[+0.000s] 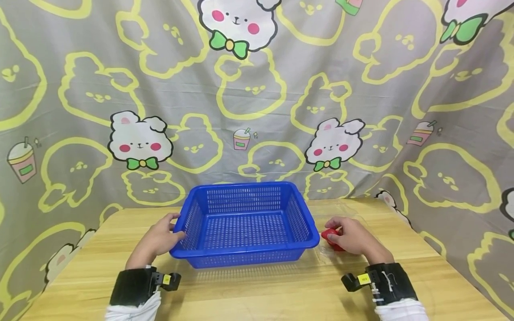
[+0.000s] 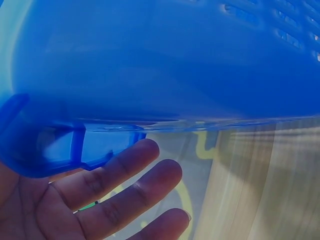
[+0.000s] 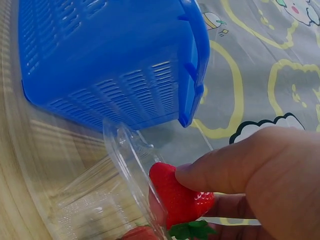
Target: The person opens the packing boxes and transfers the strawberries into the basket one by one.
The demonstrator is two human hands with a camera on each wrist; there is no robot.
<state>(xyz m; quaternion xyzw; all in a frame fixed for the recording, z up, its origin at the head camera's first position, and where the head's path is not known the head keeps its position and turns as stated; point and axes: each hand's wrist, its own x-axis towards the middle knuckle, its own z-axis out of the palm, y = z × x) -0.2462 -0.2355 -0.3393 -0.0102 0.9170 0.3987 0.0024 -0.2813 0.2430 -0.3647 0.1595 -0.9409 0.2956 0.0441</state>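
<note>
Left hand (image 1: pixel 160 236) flat against the left wall of the blue perforated plastic basket (image 1: pixel 245 223), fingers (image 2: pixel 120 175) straight and spread, reaching just under the basket's rim, gripping nothing. Right hand (image 1: pixel 353 236) just right of the basket, thumb and fingers pinching a red strawberry (image 3: pixel 177 197) with green leaves at its base. Directly below and in front of those fingertips, an open clear plastic clamshell box (image 3: pixel 107 195), its raised lid edge touching the berry; another bit of red showing low inside the box, too cut off to identify. Beneath both hands, a light wooden table (image 1: pixel 261 290). Beyond the fingertips, behind the basket, a grey cartoon-bunny printed cloth (image 1: pixel 281 89) hanging as backdrop.
</note>
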